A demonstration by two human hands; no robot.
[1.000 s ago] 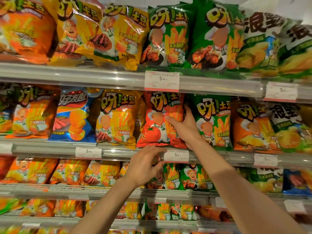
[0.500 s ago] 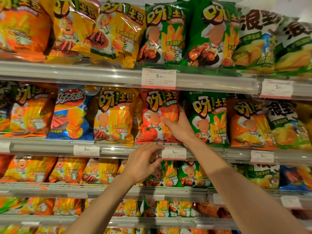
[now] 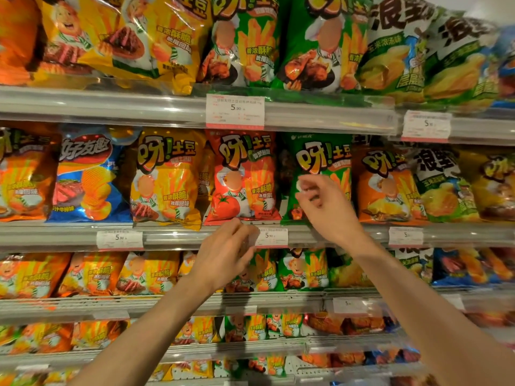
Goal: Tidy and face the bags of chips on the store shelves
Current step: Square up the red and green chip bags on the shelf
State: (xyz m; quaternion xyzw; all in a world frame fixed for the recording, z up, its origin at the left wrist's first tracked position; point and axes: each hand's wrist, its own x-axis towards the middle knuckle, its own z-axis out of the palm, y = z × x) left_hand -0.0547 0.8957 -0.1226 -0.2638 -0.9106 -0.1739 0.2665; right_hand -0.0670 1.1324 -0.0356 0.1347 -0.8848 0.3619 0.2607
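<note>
A red tomato chip bag (image 3: 242, 176) stands upright and faces forward on the middle shelf (image 3: 172, 236). To its right stands a green bag (image 3: 317, 162). My right hand (image 3: 323, 203) hovers in front of the green bag's lower half with curled, parted fingers that hold nothing. My left hand (image 3: 225, 254) is raised just below the red bag, in front of the shelf rail, its fingers loosely bent and empty. A yellow bag (image 3: 164, 176) stands to the left of the red one.
The top shelf (image 3: 111, 107) carries yellow and green bags that lean out over its rail. Price tags (image 3: 235, 111) hang on the rails. A blue bag (image 3: 89, 176) and orange bags (image 3: 384, 185) flank the middle row. Lower shelves (image 3: 111, 305) hold several smaller bags.
My right hand has let go of the red bag's right edge and moved right, in front of the green bag. My left hand has risen a little toward the shelf rail.
</note>
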